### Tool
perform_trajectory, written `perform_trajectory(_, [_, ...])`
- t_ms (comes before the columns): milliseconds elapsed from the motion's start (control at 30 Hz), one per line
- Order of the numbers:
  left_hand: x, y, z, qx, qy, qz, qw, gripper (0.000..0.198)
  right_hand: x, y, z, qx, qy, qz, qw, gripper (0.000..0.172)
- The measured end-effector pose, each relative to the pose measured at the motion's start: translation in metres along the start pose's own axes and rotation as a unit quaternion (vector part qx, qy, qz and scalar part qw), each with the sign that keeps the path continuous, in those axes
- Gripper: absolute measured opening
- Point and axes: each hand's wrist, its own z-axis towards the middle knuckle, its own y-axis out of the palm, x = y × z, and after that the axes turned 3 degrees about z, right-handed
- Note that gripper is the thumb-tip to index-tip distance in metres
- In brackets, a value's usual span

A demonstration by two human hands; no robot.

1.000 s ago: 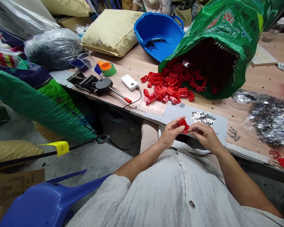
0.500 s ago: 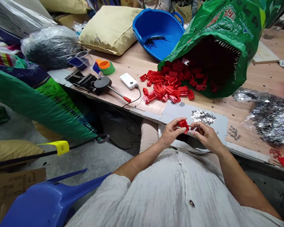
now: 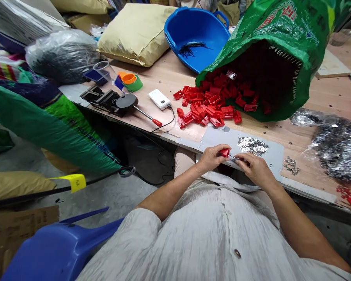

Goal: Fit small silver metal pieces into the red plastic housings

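Note:
My left hand [image 3: 211, 159] pinches a small red plastic housing [image 3: 225, 152] over the front edge of the table. Closed fingers of my right hand [image 3: 256, 168] grip a thin metal tool [image 3: 232, 157], whose tip points at the housing's open end. Whether the tip touches the housing I cannot tell. Just behind my hands, small shiny metal plates [image 3: 253, 146] lie in a pile on a grey sheet [image 3: 219, 138]. Farther back, many similar red housings [image 3: 197, 111] spill from the mouth of a green woven sack [image 3: 305, 78].
A blue basin [image 3: 175, 43] with thin black pieces stands at the back. To the left are a white power bank [image 3: 159, 99] with a cable and a black lever device [image 3: 105, 100]. Bagged metal parts [image 3: 339, 144] lie at the right. A blue chair [image 3: 46, 249] is beside me.
The red housing has turned in my left hand, so that its end faces right. The metal tool in my right hand now shows, pointed at the housing. The view has shifted slightly.

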Motion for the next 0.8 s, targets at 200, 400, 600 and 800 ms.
perform_trajectory(200, [-0.003, -0.004, 0.005, -0.018, 0.033, 0.025, 0.999, 0.040, 0.004, 0.003, 0.006, -0.023, -0.015, -0.019, 0.999, 0.023])
perform_trajectory(400, [-0.003, -0.006, 0.007, -0.035, 0.027, 0.022, 0.999, 0.039, 0.009, 0.006, 0.010, -0.039, -0.023, -0.030, 0.999, 0.023])
perform_trajectory(600, [0.000, -0.007, 0.008, -0.047, 0.016, 0.037, 0.998, 0.035, 0.005, 0.010, 0.007, -0.036, -0.026, -0.064, 0.997, 0.022])
perform_trajectory(800, [-0.002, -0.004, 0.006, -0.030, 0.018, 0.045, 0.998, 0.030, -0.011, 0.024, 0.005, -0.010, 0.012, -0.123, 0.992, 0.024])
